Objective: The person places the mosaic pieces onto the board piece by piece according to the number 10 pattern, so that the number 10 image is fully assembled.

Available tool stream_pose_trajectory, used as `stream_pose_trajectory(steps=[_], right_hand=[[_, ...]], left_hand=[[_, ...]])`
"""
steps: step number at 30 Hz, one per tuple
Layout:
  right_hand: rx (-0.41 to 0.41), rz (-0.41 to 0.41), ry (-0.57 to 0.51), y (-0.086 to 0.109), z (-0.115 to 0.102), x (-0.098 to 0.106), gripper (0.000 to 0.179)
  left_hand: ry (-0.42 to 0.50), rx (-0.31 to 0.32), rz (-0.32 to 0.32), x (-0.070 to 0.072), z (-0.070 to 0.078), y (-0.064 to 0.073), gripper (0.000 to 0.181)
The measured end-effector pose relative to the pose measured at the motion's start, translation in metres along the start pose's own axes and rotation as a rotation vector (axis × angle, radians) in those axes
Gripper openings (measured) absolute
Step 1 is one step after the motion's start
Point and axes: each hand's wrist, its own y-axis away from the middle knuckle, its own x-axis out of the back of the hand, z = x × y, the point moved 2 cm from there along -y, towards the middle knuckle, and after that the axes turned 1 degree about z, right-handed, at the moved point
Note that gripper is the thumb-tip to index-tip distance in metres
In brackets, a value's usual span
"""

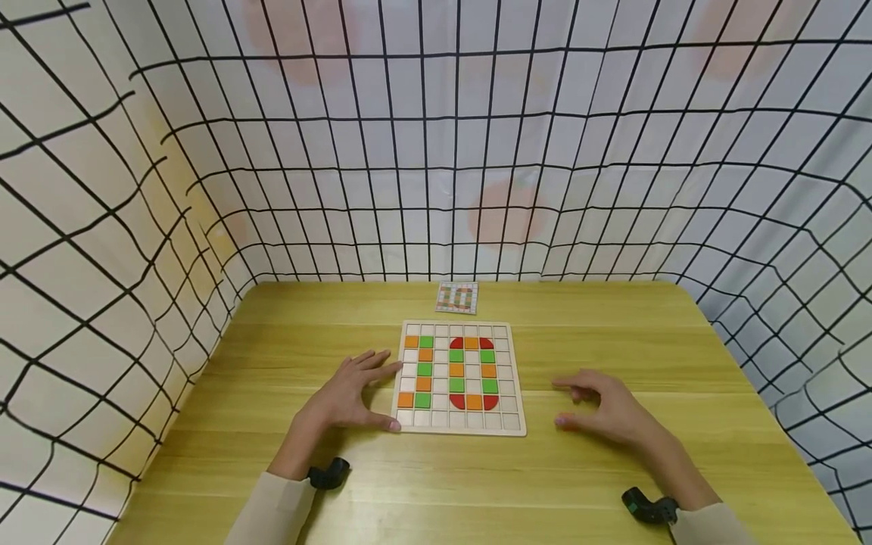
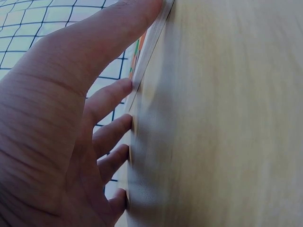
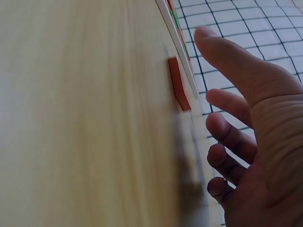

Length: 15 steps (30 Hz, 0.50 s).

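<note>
A light wooden grid board (image 1: 450, 424) carries orange, green and rounded red tiles; the tiles at its right form a ring (image 1: 471, 343). My left hand (image 1: 350, 390) lies at the board's left side, fingers spread, with its thumb at the near left corner and a fingertip at the left edge. To the right of the board, my right hand (image 1: 606, 405) hovers low over the table with loosely bent fingers and a gap between thumb and forefinger. In the right wrist view a red piece (image 3: 179, 85) lies on the table beside the board's edge, apart from that hand's fingers.
A small card (image 1: 457, 298) printed with a coloured grid lies behind the board. The wooden table (image 1: 327, 318) is bounded by pale walls with a black grid (image 1: 436, 144). Each wrist wears a black device (image 1: 329, 474).
</note>
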Motion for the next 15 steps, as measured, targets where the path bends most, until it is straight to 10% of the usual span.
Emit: stream_pose_trajectory(steps=[15], right_hand=[[0.114, -0.034, 0.044, 0.014, 0.012, 0.007, 0.044]], left_hand=[[-0.005, 0.002, -0.009, 0.001, 0.001, 0.0, 0.109]])
